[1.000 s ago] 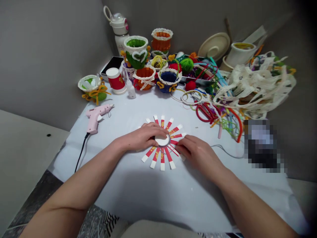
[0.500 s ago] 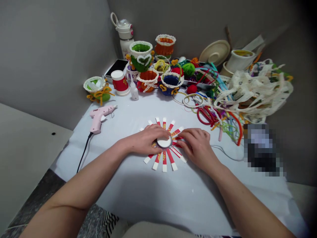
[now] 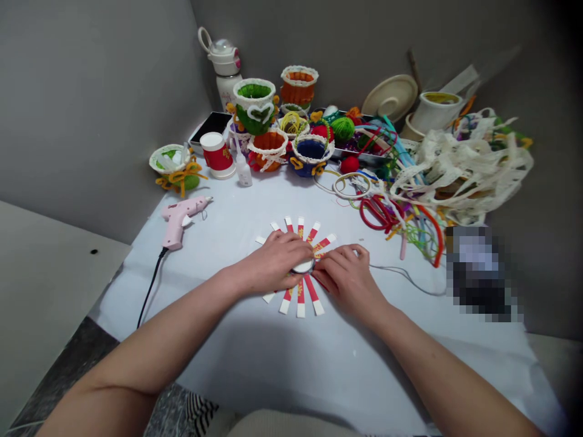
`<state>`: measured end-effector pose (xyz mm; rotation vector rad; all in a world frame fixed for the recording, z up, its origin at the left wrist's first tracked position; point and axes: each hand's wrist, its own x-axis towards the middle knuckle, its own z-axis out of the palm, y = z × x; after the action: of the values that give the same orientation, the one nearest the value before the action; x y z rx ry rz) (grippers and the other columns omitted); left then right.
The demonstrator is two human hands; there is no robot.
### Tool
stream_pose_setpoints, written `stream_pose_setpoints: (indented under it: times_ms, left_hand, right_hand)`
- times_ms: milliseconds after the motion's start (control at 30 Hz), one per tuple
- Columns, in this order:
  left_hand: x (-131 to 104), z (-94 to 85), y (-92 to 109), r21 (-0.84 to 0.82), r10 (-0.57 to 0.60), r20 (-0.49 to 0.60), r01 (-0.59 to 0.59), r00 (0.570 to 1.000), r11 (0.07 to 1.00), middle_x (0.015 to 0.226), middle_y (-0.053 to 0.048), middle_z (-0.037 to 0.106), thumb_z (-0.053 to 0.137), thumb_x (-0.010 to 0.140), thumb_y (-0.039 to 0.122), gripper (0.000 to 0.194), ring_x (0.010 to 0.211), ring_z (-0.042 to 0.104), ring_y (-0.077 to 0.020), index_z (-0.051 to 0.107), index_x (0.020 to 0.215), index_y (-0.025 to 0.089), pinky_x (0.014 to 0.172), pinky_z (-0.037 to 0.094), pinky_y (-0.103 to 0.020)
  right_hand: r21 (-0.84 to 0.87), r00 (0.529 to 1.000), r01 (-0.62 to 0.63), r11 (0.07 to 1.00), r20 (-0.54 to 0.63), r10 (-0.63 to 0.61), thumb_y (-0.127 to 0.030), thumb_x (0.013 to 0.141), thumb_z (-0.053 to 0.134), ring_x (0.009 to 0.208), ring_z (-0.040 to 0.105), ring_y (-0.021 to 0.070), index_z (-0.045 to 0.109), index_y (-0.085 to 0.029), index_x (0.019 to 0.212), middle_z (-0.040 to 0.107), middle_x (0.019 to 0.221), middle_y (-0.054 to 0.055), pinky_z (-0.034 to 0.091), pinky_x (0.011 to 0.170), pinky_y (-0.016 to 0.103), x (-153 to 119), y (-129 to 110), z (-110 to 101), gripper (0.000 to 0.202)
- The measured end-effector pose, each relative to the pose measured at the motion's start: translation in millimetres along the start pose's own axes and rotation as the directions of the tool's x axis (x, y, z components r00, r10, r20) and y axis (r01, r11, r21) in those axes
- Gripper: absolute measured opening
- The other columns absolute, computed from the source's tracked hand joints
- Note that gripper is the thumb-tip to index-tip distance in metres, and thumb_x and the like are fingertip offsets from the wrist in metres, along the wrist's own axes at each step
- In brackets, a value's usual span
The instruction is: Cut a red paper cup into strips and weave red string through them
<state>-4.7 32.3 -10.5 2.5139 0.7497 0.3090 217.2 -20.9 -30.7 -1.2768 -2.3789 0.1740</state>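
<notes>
A paper cup [image 3: 300, 294] lies splayed on the table, its wall cut into red strips with white ends that fan out around a round white base. My left hand [image 3: 277, 261] rests over the left strips, its fingers curled on the base and holding it down. At the right edge of the base, my right hand [image 3: 346, 273] is closed in a pinch on a thin grey cord [image 3: 410, 278]. The cord runs round the base, and its tail trails away to the right. The fingertips of the right hand partly hide the strips there.
A pink glue gun [image 3: 175, 224] with a black cable lies left. Behind stand decorated pots [image 3: 312, 155], a red paper cup [image 3: 218, 156], a small glue bottle [image 3: 244, 173] and a drinking bottle [image 3: 226, 73]. Red scissors [image 3: 376, 212], yarn and white lace [image 3: 469, 170] crowd the right.
My right hand has moved left and slightly down, from the right-hand strips to against the base. The left hand stays on the base, its fingers now covering more of it.
</notes>
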Motion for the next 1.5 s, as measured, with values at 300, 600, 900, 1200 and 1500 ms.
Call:
stream_pose_setpoints:
  times_ms: [300, 600, 900, 1200, 1500]
  left_hand:
    - [-3, -5.0, -7, -0.071, 0.037, 0.015, -0.036, 0.999, 0.997, 0.135, -0.008, 0.064, 0.063, 0.097, 0.031, 0.024, 0.128, 0.053, -0.0275, 0.060, 0.120, 0.025, 0.107, 0.037, -0.046]
    - [-3, -5.3, -5, -0.113, 0.006, -0.005, -0.006, 1.000, 0.994, 0.128, -0.012, 0.061, 0.064, 0.094, 0.028, 0.031, 0.122, 0.053, -0.0278, 0.058, 0.124, 0.022, 0.103, 0.042, -0.046]
    - [-5, -10.7, -8, -0.158, 0.031, 0.048, -0.023, 0.998, 0.987, 0.145, -0.004, 0.059, 0.050, 0.099, 0.011, 0.035, 0.136, 0.047, -0.0238, 0.057, 0.129, 0.029, 0.113, 0.034, -0.047]
    - [-6, -12.6, -11, -0.160, 0.016, 0.099, 0.000, 0.995, 0.987, 0.147, -0.002, 0.058, 0.047, 0.098, 0.009, 0.038, 0.139, 0.045, -0.0243, 0.058, 0.127, 0.031, 0.112, 0.035, -0.048]
    - [-5, -12.9, -11, -0.181, 0.008, 0.093, 0.009, 0.996, 0.984, 0.145, -0.002, 0.060, 0.049, 0.097, 0.008, 0.033, 0.137, 0.048, -0.0243, 0.060, 0.121, 0.029, 0.111, 0.035, -0.049]
  right_hand:
    - [0.050, 0.999, -0.028, 0.998, 0.035, 0.027, -0.028, 0.105, 0.051, 0.091, 0.055, 0.0215, 0.064, -0.021, 0.092, 0.072, 0.090, 0.004, 0.029, 0.091, 0.041, -1, 0, -2, 0.020]
    - [0.066, 0.996, -0.037, 0.997, 0.088, 0.031, -0.026, 0.104, 0.052, 0.097, 0.055, 0.0231, 0.065, -0.022, 0.098, 0.072, 0.099, 0.006, 0.031, 0.091, 0.040, -3, 8, -9, 0.015]
    - [0.107, 0.979, 0.035, 0.994, 0.197, -0.056, -0.008, 0.100, 0.043, 0.087, 0.061, 0.0187, 0.063, -0.019, 0.104, 0.071, 0.093, 0.005, 0.037, 0.092, 0.039, -7, 0, -16, 0.024]
    - [0.112, 0.941, 0.055, 0.992, 0.325, -0.089, -0.017, 0.103, 0.043, 0.078, 0.061, 0.0181, 0.067, -0.017, 0.094, 0.065, 0.090, 0.007, 0.047, 0.067, 0.029, -18, -9, -42, 0.025]
    - [0.070, 0.938, 0.100, 0.992, 0.327, -0.118, -0.012, 0.102, 0.045, 0.076, 0.057, 0.0179, 0.065, -0.015, 0.090, 0.063, 0.088, 0.008, 0.046, 0.065, 0.028, -59, -26, -46, 0.023]
